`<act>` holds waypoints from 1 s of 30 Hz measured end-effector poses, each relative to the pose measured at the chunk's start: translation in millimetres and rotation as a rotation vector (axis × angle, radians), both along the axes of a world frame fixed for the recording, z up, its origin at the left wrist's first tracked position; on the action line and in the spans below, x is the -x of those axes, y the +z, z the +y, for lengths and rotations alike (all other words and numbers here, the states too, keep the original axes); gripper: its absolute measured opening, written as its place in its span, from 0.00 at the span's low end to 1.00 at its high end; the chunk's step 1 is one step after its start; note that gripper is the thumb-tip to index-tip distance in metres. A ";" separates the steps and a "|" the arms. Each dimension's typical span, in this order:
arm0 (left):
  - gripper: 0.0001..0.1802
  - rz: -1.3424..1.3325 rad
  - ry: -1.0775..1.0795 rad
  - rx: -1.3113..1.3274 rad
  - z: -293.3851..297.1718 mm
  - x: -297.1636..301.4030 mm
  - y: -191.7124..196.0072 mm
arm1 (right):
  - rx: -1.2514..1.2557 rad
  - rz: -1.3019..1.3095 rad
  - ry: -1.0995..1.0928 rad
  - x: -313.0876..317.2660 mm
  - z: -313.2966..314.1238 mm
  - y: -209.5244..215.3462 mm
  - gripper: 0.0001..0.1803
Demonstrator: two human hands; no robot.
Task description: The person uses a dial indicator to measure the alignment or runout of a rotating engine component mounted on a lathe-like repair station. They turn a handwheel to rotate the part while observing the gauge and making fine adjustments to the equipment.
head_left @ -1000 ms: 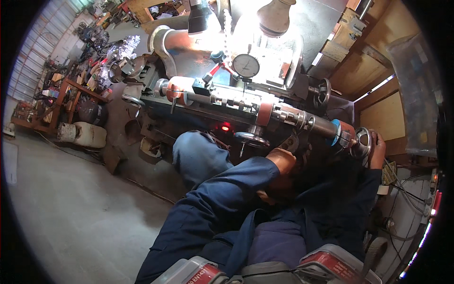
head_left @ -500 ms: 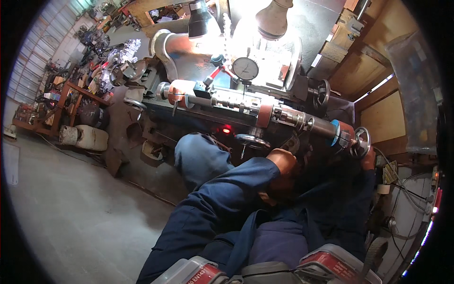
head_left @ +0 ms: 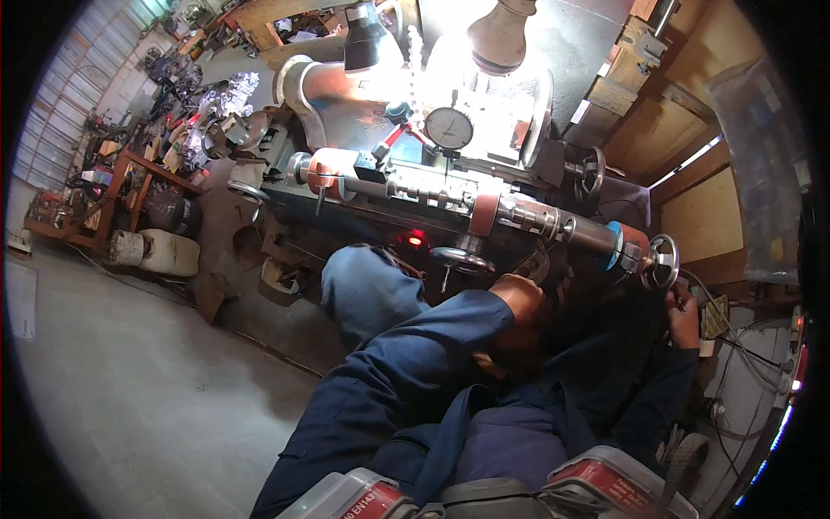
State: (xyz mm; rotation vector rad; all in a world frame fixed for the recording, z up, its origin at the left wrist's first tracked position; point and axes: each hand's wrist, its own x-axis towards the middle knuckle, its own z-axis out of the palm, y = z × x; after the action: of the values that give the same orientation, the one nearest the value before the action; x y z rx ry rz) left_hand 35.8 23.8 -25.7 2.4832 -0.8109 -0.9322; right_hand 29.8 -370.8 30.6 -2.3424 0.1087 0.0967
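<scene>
A long machine with a steel spindle (head_left: pixel 590 236) and reddish-brown collars lies before me. My left hand (head_left: pixel 520 298) is below its middle, beside a dark metal piece (head_left: pixel 538 264); its fingers are lost in shadow. My right hand (head_left: pixel 683 320) is just below the chromed handwheel (head_left: pixel 662 261) at the right end, apart from its rim. Its fingers are curled, and what they hold is too dark to make out. Above the spindle stands a round dial indicator (head_left: pixel 449 128) on a red-and-blue jointed arm (head_left: pixel 393 136). A second handwheel (head_left: pixel 463 260) sits left of my left hand.
Two lamps, one black (head_left: pixel 370 39) and one pale (head_left: pixel 501 36), hang over the machine. Cables (head_left: pixel 750 346) run along the right wall. Piled metal parts (head_left: pixel 177 130) and a dirty white jug (head_left: pixel 170 252) lie to the left. My knee (head_left: pixel 367 285) is close under the machine.
My right hand has come down from behind the right-end handwheel, and its forearm has shifted slightly right. My left hand stays at nearly the same place.
</scene>
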 end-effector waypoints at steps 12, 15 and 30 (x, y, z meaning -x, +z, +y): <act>0.18 0.006 -0.015 -0.041 -5.6 -2.7 -10.7 | -0.285 -0.187 -0.034 -11.8 15.7 13.6 0.20; 0.17 -0.005 -0.030 -0.049 -8.0 -4.1 -15.1 | -0.262 -0.252 -0.113 -22.1 6.9 4.5 0.20; 0.16 0.005 0.006 -0.036 -4.3 -1.6 -6.4 | -0.487 -0.087 -0.074 -88.0 9.3 -20.9 0.20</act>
State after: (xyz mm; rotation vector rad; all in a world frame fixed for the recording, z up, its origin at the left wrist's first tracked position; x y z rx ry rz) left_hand 37.4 19.6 -32.1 2.5113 -0.7917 -0.9588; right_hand 117.8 -361.5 9.7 -1.8509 0.1148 -0.0153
